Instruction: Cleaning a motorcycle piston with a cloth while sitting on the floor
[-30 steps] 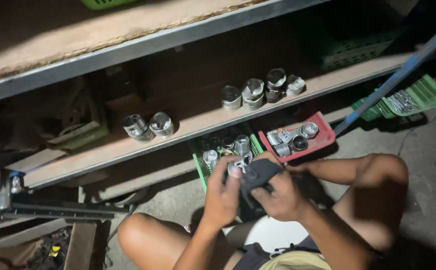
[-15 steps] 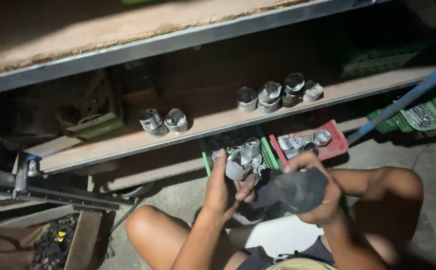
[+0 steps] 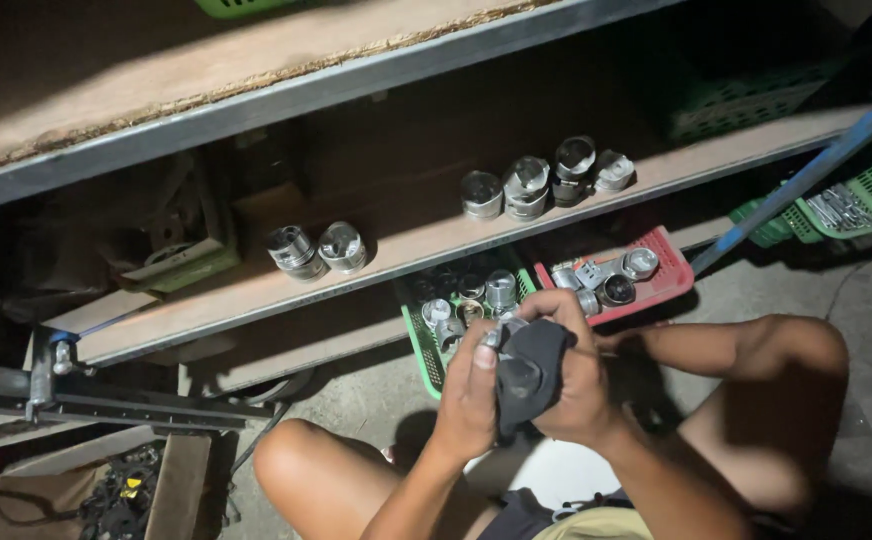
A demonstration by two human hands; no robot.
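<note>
Both hands meet in front of the low wooden shelf board [image 3: 256, 290], just before its front edge and above the green plastic basket [image 3: 424, 345] of small metal parts. The right hand [image 3: 576, 375] is curled around a dark grey cloth [image 3: 528, 370], fingers wrapped over the top and pressing the cloth inward. The left hand [image 3: 468, 390] closes against the cloth's left side, thumb pressed to it; a small shiny metal part [image 3: 496, 335] peeks out at the upper left corner of the cloth, pinched between both hands. How much of the part lies inside the cloth cannot be told.

To wipe such a part well, the cloth hand should hold steady while the other turns the part a little at a time, so every face meets fresh cloth. It is best to keep the work over the basket, so a slip drops the part among its fellows and not on the concrete floor [image 3: 856, 300].

The red plastic tray [image 3: 661, 290] sits just right of the basket. Round grey metal pistons [image 3: 526, 185] stand in a row on the shelf board, two more pistons [image 3: 316, 250] toward its left end.
</note>
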